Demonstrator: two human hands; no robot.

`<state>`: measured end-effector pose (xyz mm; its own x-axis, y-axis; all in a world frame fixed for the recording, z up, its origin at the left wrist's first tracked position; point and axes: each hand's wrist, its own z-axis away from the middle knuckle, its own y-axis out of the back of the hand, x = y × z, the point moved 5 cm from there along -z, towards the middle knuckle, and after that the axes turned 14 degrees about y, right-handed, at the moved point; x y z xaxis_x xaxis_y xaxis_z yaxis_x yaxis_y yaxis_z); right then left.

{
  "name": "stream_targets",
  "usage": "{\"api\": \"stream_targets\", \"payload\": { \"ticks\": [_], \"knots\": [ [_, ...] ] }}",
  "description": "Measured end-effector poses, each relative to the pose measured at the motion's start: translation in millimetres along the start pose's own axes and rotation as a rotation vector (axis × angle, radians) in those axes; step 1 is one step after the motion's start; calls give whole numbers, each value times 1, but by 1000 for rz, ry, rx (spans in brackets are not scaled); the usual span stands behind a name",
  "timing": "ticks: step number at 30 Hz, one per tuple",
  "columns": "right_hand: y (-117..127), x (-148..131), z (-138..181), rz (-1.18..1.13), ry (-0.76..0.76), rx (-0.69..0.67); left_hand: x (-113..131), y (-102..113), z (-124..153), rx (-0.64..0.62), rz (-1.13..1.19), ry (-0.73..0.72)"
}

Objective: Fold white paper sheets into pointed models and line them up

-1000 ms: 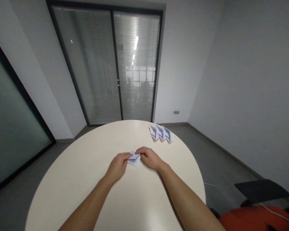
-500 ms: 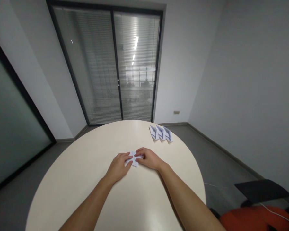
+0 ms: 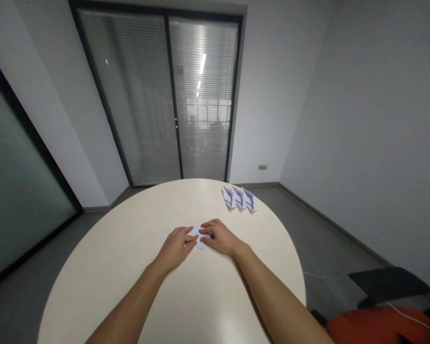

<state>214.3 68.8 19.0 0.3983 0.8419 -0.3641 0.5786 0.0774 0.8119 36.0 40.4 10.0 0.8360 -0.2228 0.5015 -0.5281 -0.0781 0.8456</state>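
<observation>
A small piece of folded white paper point(image 3: 199, 245) lies in the middle of the round cream table point(image 3: 129, 239), partly covered by my fingers. From the left, my left hand point(image 3: 176, 247) grips its edge, thumb nearest me and fingers on the far side. On the opposite edge, my right hand point(image 3: 219, 237) holds it with curled fingers and thumb. Both sets of fingertips nearly meet over the paper. How its folds lie beneath them is too small to make out.
Toward the table's far right edge, three folded paper pieces point(image 3: 239, 198) lie in an overlapping row. An orange and black chair point(image 3: 372, 325) stands at the lower right with a white cable over it. A glass partition with blinds point(image 3: 200, 143) is beyond the table.
My hands have shifted very slightly on the paper, and the fingertips sit a little closer together. The row of folded pieces has not moved.
</observation>
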Motion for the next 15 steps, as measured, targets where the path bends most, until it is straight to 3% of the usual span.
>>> {"api": "stream_targets", "payload": {
  "ticks": [4,15],
  "knots": [
    [-1,2,1,52,-22,22,-2,0,1,-45,33,-37],
    [-2,3,1,75,-92,36,1,0,2,-21,4,-48]
  ]
}}
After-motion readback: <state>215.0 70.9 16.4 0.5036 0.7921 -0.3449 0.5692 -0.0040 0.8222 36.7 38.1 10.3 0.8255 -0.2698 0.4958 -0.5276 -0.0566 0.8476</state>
